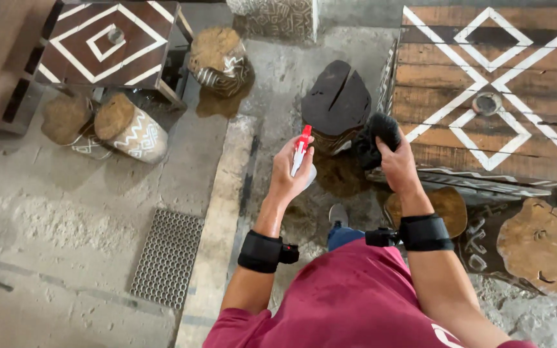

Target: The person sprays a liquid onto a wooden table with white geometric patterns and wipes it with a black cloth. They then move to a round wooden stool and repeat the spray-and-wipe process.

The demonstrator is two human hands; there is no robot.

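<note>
My left hand [289, 174] grips a small spray bottle [301, 149] with a red and white nozzle, held upright in front of me. My right hand [398, 164] is closed on a bunched black cloth [375, 136], pressed at the near left corner of a dark wooden table [459, 77] with white diamond patterns. Between both hands stands a dark, split wooden stump stool [336, 103]. Both wrists wear black bands.
A second patterned table [107, 42] stands at the far left with carved log stools [130, 125] beside it and another [220, 61] to its right. More stools [539, 241] sit at my right. A metal grid mat [167, 256] lies on the concrete floor.
</note>
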